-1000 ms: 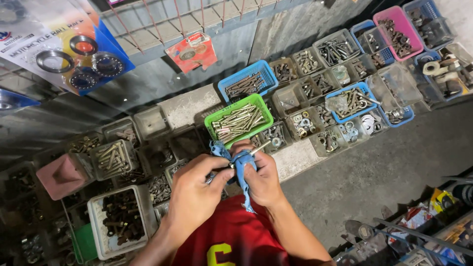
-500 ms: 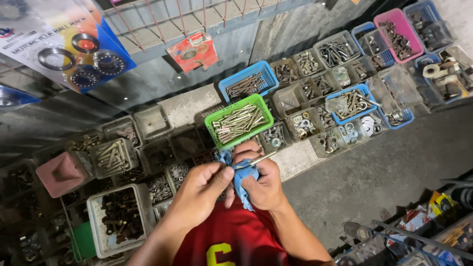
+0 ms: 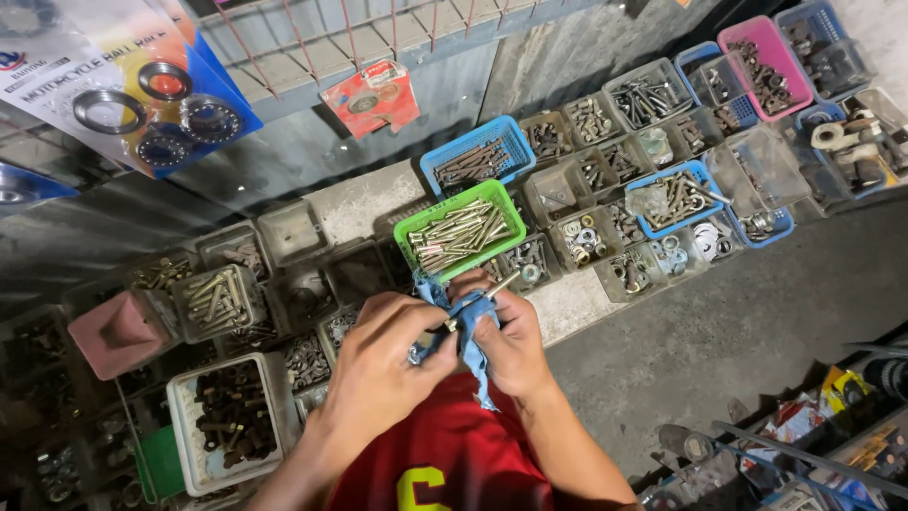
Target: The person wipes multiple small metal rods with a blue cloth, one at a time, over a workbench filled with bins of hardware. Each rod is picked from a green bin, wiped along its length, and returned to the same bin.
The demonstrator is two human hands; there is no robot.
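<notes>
A long bolt (image 3: 494, 290) sits between both hands, just in front of the green basket (image 3: 407, 237) of bolts. Its long side slants, with the far end pointing up and to the right. A blue rag (image 3: 465, 326) hides its lower part. The left hand (image 3: 383, 369) has its grip shut on the rag. The right hand (image 3: 511, 345) is curled, its grip shut on the bolt and rag.

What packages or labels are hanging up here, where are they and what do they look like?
Bearing package: top left, hanging; clear rectangular pack, white and blue card, metal rings inside.
Small red package: hanging from wire rack, top centre; red card, round part inside.
Blue package corner: far left edge, mostly cut off.
</notes>
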